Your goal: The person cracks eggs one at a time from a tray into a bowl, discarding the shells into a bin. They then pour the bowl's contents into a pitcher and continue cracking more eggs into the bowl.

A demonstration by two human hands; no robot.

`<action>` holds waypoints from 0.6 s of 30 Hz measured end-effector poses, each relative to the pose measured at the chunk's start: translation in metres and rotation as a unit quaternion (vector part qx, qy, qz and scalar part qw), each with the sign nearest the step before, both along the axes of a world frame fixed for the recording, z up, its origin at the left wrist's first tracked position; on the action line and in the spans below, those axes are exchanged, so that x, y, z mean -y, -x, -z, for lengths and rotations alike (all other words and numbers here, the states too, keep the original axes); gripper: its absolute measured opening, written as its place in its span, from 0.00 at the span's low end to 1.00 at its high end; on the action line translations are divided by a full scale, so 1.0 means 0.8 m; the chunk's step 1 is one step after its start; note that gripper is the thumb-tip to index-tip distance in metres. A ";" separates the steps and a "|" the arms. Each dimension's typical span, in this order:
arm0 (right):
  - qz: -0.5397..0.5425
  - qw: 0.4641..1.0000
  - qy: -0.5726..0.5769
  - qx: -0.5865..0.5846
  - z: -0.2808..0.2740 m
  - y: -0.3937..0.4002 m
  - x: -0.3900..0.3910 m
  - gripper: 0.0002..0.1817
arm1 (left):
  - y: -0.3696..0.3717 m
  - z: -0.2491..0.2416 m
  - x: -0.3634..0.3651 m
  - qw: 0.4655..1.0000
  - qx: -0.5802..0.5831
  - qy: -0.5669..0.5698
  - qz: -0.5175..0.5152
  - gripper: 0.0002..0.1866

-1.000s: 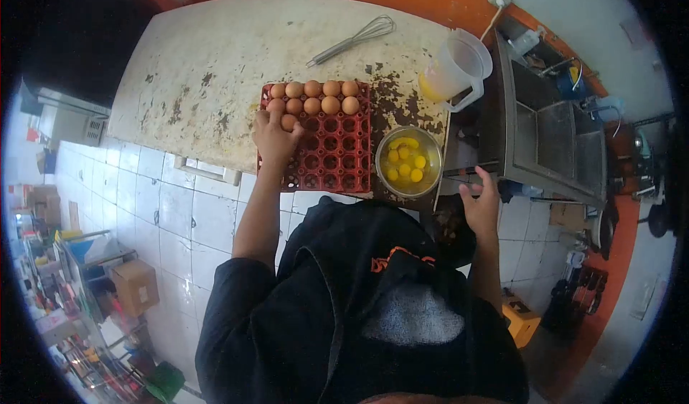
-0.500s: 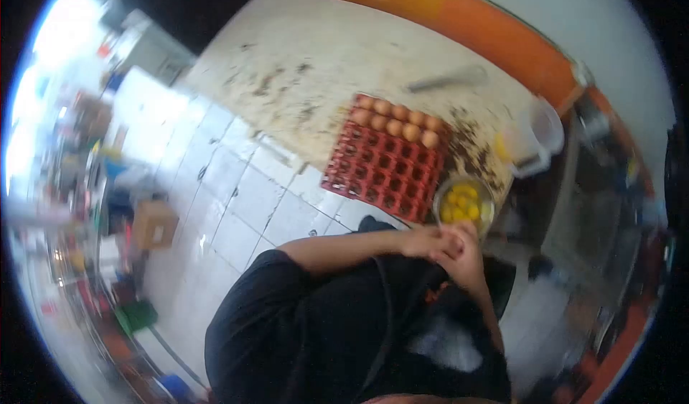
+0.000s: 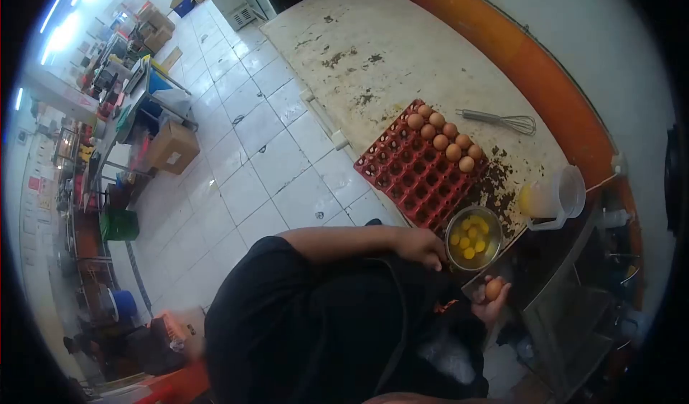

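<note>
One stained white table [image 3: 402, 52] against orange wall [image 3: 545, 66]; tiled floor [image 3: 244, 167].

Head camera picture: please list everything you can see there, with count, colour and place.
plastic egg tray: one, red, on the table near its front edge
brown eggs: eight, in the tray's far rows
metal bowl of yolks: one, silver, right of the tray
wire whisk: one, metal, beyond the tray
plastic jug: one, clear, at the table's right end
worn table: one, white
cardboard box: one, brown, on the tiled floor
left hand: beside the bowl
right hand: holds one brown egg
</note>
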State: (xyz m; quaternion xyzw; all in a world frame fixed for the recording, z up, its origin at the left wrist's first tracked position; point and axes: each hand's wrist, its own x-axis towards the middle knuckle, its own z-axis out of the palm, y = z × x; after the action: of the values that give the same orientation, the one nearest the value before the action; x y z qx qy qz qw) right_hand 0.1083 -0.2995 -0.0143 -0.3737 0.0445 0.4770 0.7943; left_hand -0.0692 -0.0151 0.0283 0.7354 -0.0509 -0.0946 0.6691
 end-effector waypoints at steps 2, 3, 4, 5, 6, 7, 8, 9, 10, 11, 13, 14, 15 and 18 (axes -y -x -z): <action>0.006 0.987 0.057 0.150 0.001 -0.006 0.007 0.14 | 0.003 -0.005 -0.001 0.998 -0.065 -0.003 -0.005 0.14; 0.020 0.974 0.163 0.156 -0.005 -0.009 0.009 0.19 | 0.004 -0.005 -0.002 0.998 -0.060 -0.036 0.002 0.13; 0.012 0.964 0.189 0.187 0.010 -0.011 0.012 0.19 | 0.003 -0.003 0.002 0.996 -0.052 -0.065 0.016 0.13; 0.013 0.950 0.224 0.219 0.022 -0.017 0.019 0.19 | 0.007 -0.002 0.009 0.996 -0.049 -0.076 -0.009 0.14; -0.017 0.915 0.269 0.299 0.006 -0.016 0.014 0.27 | 0.010 0.002 0.019 0.996 -0.042 -0.078 -0.017 0.14; -0.001 0.899 0.304 0.315 0.023 -0.021 0.022 0.28 | 0.008 0.021 0.023 0.994 0.004 -0.110 0.010 0.17; 0.003 0.881 0.280 0.382 0.052 -0.032 0.036 0.27 | 0.007 0.022 0.029 0.991 0.020 -0.133 -0.006 0.17; 0.010 0.869 0.296 0.396 0.070 -0.039 0.041 0.26 | -0.004 0.007 0.030 0.992 -0.003 -0.127 -0.010 0.17; 0.024 0.837 0.332 0.435 0.084 -0.042 0.045 0.24 | -0.005 0.007 0.038 0.984 -0.109 -0.129 -0.058 0.15; 0.045 0.845 0.310 0.434 0.079 -0.045 0.041 0.26 | -0.004 0.036 0.048 0.973 -0.177 0.001 -0.150 0.13; 0.029 0.825 0.347 0.445 0.083 -0.052 0.042 0.28 | -0.014 0.033 0.054 0.964 -0.195 -0.017 -0.178 0.12; 0.049 0.826 0.362 0.430 0.084 -0.056 0.040 0.28 | -0.014 0.045 0.055 0.962 -0.180 -0.030 -0.202 0.11; 0.047 0.832 0.344 0.433 0.084 -0.059 0.037 0.27 | -0.020 0.044 0.057 0.965 -0.186 -0.035 -0.180 0.11; 0.079 0.790 0.341 0.503 0.090 -0.070 0.021 0.27 | -0.030 0.028 0.055 0.940 -0.185 0.113 -0.262 0.09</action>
State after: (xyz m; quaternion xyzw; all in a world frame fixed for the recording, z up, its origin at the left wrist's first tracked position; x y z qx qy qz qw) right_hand 0.1645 -0.3165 -0.0860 -0.8026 -0.1722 0.1106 0.5603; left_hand -0.0449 -0.0592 0.0059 0.6119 0.2584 -0.0440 0.7463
